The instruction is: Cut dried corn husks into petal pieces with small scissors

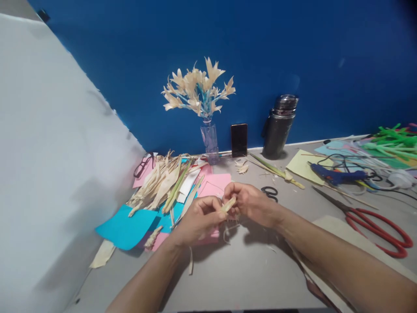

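Observation:
Over the middle of the table, my left hand [199, 219] pinches a small pale strip of dried husk [228, 205] between thumb and forefinger. My right hand [250, 203] is closed at the strip's other end, its curled fingers partly hidden behind the strip. Thin shreds hang below the fingers. Left of my hands, a pile of dried husks [159, 178] lies over pink and blue paper sheets [127, 226]. Beyond them stands a clear bottle [210, 141] holding pale husk flowers [198, 87] on blue stems.
Large red-handled scissors [374, 226] and a blue glue gun [339, 174] with cables lie on the right. Small black scissors [269, 191] sit behind my right hand. A phone [239, 140] and dark flask [280, 128] stand against the blue wall. Green pipe cleaners [397, 139] lie far right.

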A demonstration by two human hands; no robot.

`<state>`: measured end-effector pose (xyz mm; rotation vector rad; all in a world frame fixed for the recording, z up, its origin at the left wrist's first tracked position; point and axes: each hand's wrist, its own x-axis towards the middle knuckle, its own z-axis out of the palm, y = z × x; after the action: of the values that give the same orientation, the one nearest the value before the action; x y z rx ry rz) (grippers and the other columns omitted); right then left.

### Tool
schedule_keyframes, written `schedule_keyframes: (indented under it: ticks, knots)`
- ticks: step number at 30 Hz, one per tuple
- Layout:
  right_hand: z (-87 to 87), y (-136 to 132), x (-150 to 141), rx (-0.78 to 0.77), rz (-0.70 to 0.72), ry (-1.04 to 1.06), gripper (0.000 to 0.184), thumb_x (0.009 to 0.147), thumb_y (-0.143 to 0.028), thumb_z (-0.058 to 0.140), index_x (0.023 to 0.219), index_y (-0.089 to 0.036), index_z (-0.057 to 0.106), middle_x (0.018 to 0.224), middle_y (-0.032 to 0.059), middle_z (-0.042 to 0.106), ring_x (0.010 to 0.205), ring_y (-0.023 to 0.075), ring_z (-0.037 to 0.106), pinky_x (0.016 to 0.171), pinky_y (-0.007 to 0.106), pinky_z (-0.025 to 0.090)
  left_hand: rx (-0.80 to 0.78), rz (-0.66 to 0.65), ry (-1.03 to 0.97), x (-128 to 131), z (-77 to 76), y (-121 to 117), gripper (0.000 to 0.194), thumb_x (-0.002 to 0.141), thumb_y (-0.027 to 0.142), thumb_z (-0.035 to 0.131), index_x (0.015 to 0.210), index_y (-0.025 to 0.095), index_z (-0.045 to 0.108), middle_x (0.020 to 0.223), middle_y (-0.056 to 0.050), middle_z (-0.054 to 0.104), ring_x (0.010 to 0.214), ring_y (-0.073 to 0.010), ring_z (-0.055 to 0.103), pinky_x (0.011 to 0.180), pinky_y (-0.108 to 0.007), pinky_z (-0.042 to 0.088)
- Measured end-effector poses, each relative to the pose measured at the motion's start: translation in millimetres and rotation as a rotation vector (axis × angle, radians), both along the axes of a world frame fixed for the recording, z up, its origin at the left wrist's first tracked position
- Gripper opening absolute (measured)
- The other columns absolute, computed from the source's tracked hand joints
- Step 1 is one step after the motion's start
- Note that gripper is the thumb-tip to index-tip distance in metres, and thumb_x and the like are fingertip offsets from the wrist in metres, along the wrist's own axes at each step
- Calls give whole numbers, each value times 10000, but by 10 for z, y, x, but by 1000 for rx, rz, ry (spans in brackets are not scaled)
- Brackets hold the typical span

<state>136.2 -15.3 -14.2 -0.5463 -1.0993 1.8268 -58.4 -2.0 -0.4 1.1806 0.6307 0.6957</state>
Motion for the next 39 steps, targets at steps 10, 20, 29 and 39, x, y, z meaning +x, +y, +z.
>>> schedule_keyframes:
  ticks: [10, 20, 29, 39]
  knots:
    - [23, 49, 67, -56, -17, 29, 456, 649, -368, 883, 968, -170, 625, 700, -32, 596, 587, 99, 571, 568, 223, 436, 60, -57, -56, -31, -53, 7, 301, 710, 311, 826, 635, 143, 587, 656, -3, 576, 593, -102, 517, 576, -235, 400]
    - [251, 349, 829, 292, -209, -1848, 118, 752, -280, 689, 758, -162, 694, 809, 111, 711, 757, 241, 647, 597, 284, 366, -52, 336, -62, -48, 30, 164, 284, 690, 331, 829, 694, 141, 618, 561, 31, 535, 519, -74, 470, 535, -201, 389]
    - [162, 352, 919, 249, -82, -1908, 194, 542, -151, 718, 734, -147, 699, 765, 125, 690, 683, 262, 644, 533, 279, 335, -47, 415, 32, -27, -39, 167, 247, 664, 255, 831, 865, 154, 728, 747, -7, 656, 639, -97, 565, 614, -203, 440]
    - [112, 459, 1385, 154, -274, -1172, 213, 757, -309, 666, 896, -148, 670, 725, 59, 680, 621, 174, 573, 557, 267, 391, 241, 425, 45, -1, 258, 148, 196, 745, 243, 765, 931, 186, 740, 800, -7, 651, 708, -118, 533, 673, -229, 428]
